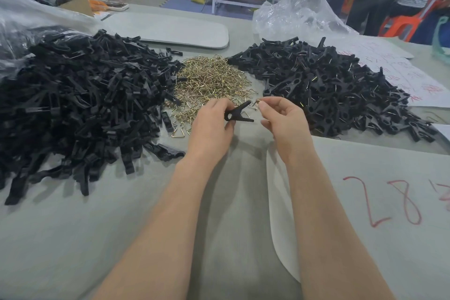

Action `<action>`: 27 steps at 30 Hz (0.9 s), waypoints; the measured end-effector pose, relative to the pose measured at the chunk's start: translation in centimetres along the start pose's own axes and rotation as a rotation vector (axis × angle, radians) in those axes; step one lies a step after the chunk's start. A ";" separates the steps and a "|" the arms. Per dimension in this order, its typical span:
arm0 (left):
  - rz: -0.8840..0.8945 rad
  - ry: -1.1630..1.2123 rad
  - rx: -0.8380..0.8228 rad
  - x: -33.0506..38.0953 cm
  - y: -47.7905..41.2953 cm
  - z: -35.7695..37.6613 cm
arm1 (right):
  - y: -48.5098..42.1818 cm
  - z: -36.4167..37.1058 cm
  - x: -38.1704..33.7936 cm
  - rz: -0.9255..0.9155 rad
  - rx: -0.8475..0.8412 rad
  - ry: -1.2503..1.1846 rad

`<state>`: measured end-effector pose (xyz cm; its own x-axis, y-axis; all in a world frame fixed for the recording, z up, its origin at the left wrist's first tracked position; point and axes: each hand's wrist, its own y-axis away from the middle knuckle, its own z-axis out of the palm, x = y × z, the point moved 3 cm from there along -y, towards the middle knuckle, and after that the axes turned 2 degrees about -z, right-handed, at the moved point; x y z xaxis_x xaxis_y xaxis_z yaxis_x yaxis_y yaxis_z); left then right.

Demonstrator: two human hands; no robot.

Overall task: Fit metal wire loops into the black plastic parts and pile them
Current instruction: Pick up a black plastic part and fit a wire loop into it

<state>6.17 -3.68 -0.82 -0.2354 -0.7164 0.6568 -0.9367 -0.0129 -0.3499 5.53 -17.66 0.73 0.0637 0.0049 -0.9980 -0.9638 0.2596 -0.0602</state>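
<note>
From my feed: left grip (pixel 214 119) is clamped on one black clip (pixel 239 112), thumb & fingers pinching near its ring end, the forked end pointing right, upper tip angled up. Right grip (pixel 285 117) is closed on a small gold wire loop (pixel 257 103), pinched betw. thumb & forefinger, just beside the clip's upper tip; can't tell if loop & clip touch. Both grips sit mid-frame, at the near edge of the wire pile (pixel 209 80), a gold tangle of loops lying on the grey surface (pixel 146 226). Left of the wire is a big heap of black parts (pixel 85 95), w/ a clear bag (pixel 29 19) at its far-left side. Right of the wire is a 2nd black heap (pixel 328 85), w/ bits of gold wire showing in many pieces. Behind that heap is another crumpled clear bag (pixel 297 12). A flat grey pad (pixel 170 29) lies at the back centre. Near right is a sheet (pixel 365 165) marked "28" in red, tucked under my right forearm.
</note>
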 end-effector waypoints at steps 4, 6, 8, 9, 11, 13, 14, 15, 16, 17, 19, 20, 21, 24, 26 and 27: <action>-0.004 -0.004 0.004 0.0 0.0 -0.1 | 0.0 -0.1 0.0 -0.057 0.038 0.140; 0.007 -0.010 0.005 0.0 0.0 -0.1 | 0.0 0.1 0.1 -0.070 0.040 0.198; 0.025 -0.016 0.008 0.1 0.1 0.0 | -0.1 0.3 0.2 -0.088 0.061 0.234; 0.037 -0.020 0.009 0.1 0.1 0.0 | -0.1 0.3 0.3 -0.095 0.080 0.238; 0.060 -0.028 0.007 0.3 0.2 0.1 | -0.2 0.5 0.5 -0.106 0.115 0.240; 0.076 -0.023 -0.003 0.3 0.2 0.2 | -0.1 0.8 0.7 -0.136 0.141 0.274; 0.080 -0.019 -0.009 0.4 0.2 0.3 | -0.1 0.9 0.7 -0.157 0.158 0.307; 0.081 -0.016 -0.011 0.4 0.2 0.3 | 0.0 1.0 0.7 -0.176 0.180 0.342; 0.081 -0.015 -0.010 0.5 0.2 0.3 | 0.0 0.9 0.7 -0.189 0.204 0.371; 0.082 -0.013 -0.008 0.5 0.3 0.3 | 0.1 0.8 0.7 -0.196 0.226 0.392; 0.081 -0.008 -0.001 0.6 0.3 0.3 | 0.0 0.5 0.8 -0.192 0.254 0.417; 0.081 -0.009 0.003 0.6 0.3 0.3 | 0.0 0.4 0.8 -0.183 0.256 0.424; 0.082 -0.011 0.006 0.6 0.3 0.3 | 0.0 0.4 0.8 -0.174 0.255 0.431; 0.088 -0.012 0.003 0.7 0.3 0.2 | 0.1 0.6 0.8 -0.169 0.245 0.443; 0.089 -0.013 -0.005 0.7 0.3 0.2 | 0.2 0.8 0.7 -0.175 0.232 0.448; 0.088 -0.009 -0.011 0.7 0.3 0.1 | 0.2 0.9 0.6 -0.172 0.216 0.449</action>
<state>5.79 -4.28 -0.53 -0.3143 -0.7206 0.6180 -0.9153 0.0573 -0.3986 5.62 -16.74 0.10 0.0534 -0.4574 -0.8877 -0.8708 0.4137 -0.2655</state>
